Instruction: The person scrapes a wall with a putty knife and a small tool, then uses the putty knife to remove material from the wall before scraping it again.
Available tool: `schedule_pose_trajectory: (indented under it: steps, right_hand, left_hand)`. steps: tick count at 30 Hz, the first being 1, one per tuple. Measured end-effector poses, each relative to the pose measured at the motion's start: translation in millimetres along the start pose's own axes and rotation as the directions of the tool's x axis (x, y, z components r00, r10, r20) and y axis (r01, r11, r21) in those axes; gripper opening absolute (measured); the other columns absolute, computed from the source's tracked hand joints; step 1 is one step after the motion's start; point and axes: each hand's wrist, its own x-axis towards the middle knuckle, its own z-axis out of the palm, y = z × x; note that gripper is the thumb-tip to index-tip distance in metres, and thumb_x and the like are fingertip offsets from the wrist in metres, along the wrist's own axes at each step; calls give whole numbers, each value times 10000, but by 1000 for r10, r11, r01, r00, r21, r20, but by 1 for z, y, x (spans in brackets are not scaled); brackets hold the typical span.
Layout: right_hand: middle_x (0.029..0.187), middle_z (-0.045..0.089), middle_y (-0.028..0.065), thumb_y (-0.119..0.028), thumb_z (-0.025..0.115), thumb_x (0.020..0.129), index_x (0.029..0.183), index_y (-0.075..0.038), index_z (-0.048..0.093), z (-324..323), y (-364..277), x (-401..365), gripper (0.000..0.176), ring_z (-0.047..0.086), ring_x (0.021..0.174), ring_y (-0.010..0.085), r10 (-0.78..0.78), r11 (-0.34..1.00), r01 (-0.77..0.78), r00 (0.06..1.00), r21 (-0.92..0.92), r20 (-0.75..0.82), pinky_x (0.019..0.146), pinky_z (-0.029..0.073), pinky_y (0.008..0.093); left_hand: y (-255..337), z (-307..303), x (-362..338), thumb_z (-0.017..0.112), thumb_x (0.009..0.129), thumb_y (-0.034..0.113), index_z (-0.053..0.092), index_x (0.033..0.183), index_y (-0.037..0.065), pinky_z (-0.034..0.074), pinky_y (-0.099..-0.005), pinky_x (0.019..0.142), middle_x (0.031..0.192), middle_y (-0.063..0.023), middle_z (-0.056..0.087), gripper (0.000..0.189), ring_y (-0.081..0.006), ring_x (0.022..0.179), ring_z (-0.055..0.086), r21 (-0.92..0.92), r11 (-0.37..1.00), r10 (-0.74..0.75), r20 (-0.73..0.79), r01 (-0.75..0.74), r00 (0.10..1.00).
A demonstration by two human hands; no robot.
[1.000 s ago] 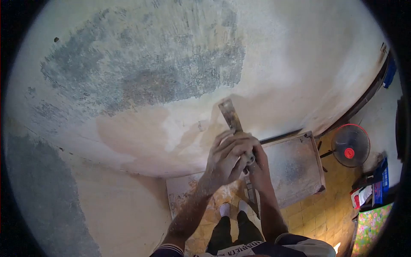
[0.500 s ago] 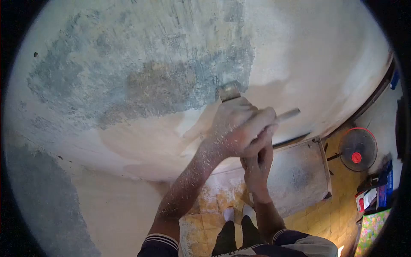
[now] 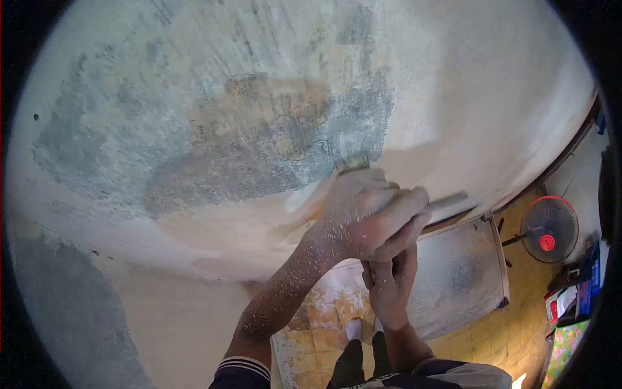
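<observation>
A scraper (image 3: 352, 163) with a flat metal blade rests against the wall (image 3: 259, 136), at the lower edge of a rough grey patch bordered by smooth pale surface. My left hand (image 3: 366, 217), dusted with white flakes, is closed round the scraper just behind its blade. Below it, my right hand (image 3: 390, 285) is wrapped round the lower part of the tool, its fingers partly hidden by the left hand. A blurred flat bar (image 3: 447, 201) sticks out to the right of my left hand; where it joins is hidden.
A dusty board (image 3: 453, 279) lies at the lower right on yellow floor tiles (image 3: 479, 337). Beyond it stand a fan (image 3: 549, 230) with a red rim, boxes (image 3: 583, 292) and a flowered cloth (image 3: 567, 347). My feet show below my hands.
Both hands and the scraper have moved slightly down in the view, and the blade looks more foreshortened. The view has shifted, with the fan and board now lower and further right.
</observation>
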Motion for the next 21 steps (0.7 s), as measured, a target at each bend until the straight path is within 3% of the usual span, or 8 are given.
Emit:
schedule_pose_trajectory:
  steps: [3,8,11,15,18,21]
  right_hand:
    - [1032,574,38,-192,539,1069,1363,-13,418,0,3,3,366,528,772,54,25,1000,-25,1000,13,-2,640,432,215]
    - [937,590,30,-179,550,1065,1368,-16,412,2,-7,-5,371,504,690,37,152,986,-148,987,79,-43,565,381,190]
    - [900,591,35,-167,558,1059,1352,-32,421,4,5,-4,350,484,642,26,104,990,-93,988,102,-111,530,359,191]
    - [897,596,35,-146,570,1048,1302,-42,433,-4,15,-8,306,496,641,26,52,997,-51,998,55,-34,526,379,196]
    - [889,598,25,-143,578,1042,1267,-42,438,-6,14,-7,284,504,647,28,70,994,-68,997,82,-30,522,386,199]
    - [876,596,17,-157,590,1037,1253,-37,441,-9,29,-4,289,503,645,29,23,996,-20,999,89,-31,515,382,201]
  left_hand:
    - [1,3,4,715,832,218,628,822,103,457,-393,590,599,-54,582,144,-249,535,584,-31,999,-32,-44,30,999]
    - [-4,16,-8,703,843,216,622,807,91,462,-399,594,591,-65,589,153,-261,549,609,-167,981,-96,10,96,995]
    - [-1,16,-12,678,871,193,604,845,80,462,-397,595,620,-87,589,138,-276,571,611,-144,987,-79,-47,72,996]
    - [2,21,-20,688,846,197,618,801,44,426,-377,592,617,-93,562,174,-283,530,543,-200,980,-19,-149,-11,989]
    - [0,12,-11,682,836,179,645,832,34,427,-378,599,633,-83,565,150,-269,544,551,-205,978,-55,-62,41,997]
    - [-2,27,-28,686,827,184,690,882,33,427,-385,609,656,-70,581,162,-259,562,563,-152,988,-56,-99,40,994]
